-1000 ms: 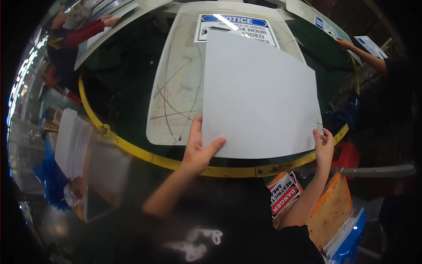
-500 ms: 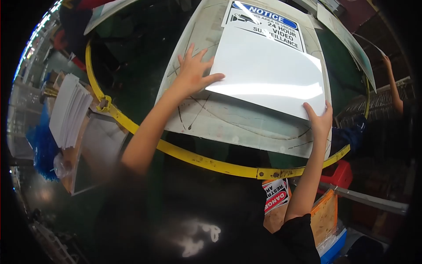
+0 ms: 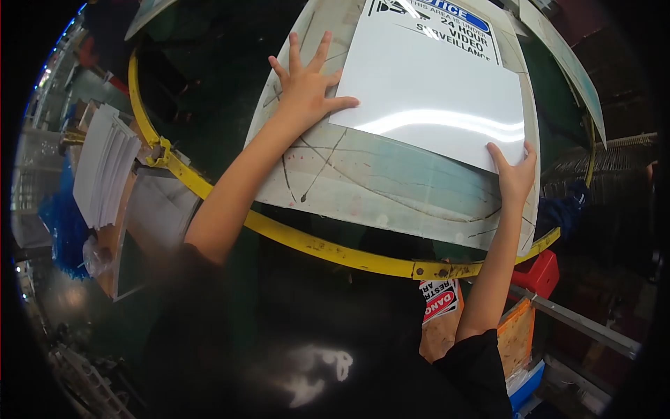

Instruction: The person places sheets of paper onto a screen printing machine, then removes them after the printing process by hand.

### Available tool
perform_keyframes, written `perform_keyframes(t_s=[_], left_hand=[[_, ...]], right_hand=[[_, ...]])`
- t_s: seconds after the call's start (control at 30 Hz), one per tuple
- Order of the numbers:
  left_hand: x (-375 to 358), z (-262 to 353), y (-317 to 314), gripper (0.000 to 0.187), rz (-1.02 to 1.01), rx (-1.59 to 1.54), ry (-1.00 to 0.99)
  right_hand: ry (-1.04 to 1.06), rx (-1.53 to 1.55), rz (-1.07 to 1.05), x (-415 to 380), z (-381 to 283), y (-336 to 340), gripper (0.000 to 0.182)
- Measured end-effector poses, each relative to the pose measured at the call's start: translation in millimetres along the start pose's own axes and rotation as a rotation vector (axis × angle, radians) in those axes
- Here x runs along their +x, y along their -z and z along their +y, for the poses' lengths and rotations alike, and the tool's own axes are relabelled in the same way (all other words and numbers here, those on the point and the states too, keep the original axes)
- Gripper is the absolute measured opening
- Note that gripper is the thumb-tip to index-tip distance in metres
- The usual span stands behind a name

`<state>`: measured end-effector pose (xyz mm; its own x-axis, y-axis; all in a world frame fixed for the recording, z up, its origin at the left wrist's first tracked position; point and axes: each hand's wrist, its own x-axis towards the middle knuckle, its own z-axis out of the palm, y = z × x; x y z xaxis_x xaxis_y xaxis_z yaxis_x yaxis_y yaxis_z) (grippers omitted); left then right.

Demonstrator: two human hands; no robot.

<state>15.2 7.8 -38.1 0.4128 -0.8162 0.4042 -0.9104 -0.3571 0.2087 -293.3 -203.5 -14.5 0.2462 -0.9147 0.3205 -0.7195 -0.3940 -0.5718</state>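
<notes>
— How is your left hand [image 3: 303,82] set?

— Your left hand is spread wide and flat, fingers fanned toward the far side, palm pressed on the worn cutting mat [image 3: 363,181]. Your thumb points right and lies on the near left corner of the white sheet [image 3: 436,105], pinning it down.

— And your right hand [image 3: 515,173]?

— It sits at the sheet's near right corner, fingers pointing up and loosely open, thumb on the sheet's near edge and the other fingertips against its right edge. It touches the corner rather than closing round it; you cannot tell whether any finger is under the sheet.

— Where does the sheet lie?

— It lies flat on the mat, glossy and blank, slightly turned, between your two hands. Its far edge covers the lower part of a blue-and-white notice sign [image 3: 447,24] that lies on the far end of the mat.

— What is around the mat?

— The mat rests on a dark table with a yellow rim [image 3: 307,243] curving near you. To the left, beyond the rim, stands a stack of white sheets [image 3: 105,164]. Near your right elbow, below the rim, is a red and black danger sign [image 3: 440,299], next to an orange board [image 3: 515,336].
</notes>
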Motion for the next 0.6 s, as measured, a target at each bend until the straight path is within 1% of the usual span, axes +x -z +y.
perform_keyframes(t_s=[0.23, 0.33, 0.43, 0.53, 0.6], left_hand=[[-1.7, 2.7, -3.3, 0.062, 0.005, 0.084, 0.037], [-3.0, 4.4, -5.5, 0.061, 0.083, 0.081, 0.015], [-4.2, 8.5, -4.1, 0.058, 0.064, 0.106, 0.056], [-3.9, 10.2, -2.1, 0.054, 0.096, 0.105, 0.032], [-4.3, 11.9, -0.7, 0.051, 0.068, 0.102, 0.022]], right_hand=[[0.007, -0.004, -0.008, 1.7, 6.8, -3.2, 0.091], [0.0, -0.009, -0.015, -0.1, 4.3, -2.0, 0.091], [0.014, -0.03, -0.012, 1.8, 6.1, -3.8, 0.091], [0.015, -0.077, -0.022, 1.1, 9.8, -4.2, 0.092], [-0.004, -0.098, -0.039, 0.7, 7.8, -4.4, 0.093]])
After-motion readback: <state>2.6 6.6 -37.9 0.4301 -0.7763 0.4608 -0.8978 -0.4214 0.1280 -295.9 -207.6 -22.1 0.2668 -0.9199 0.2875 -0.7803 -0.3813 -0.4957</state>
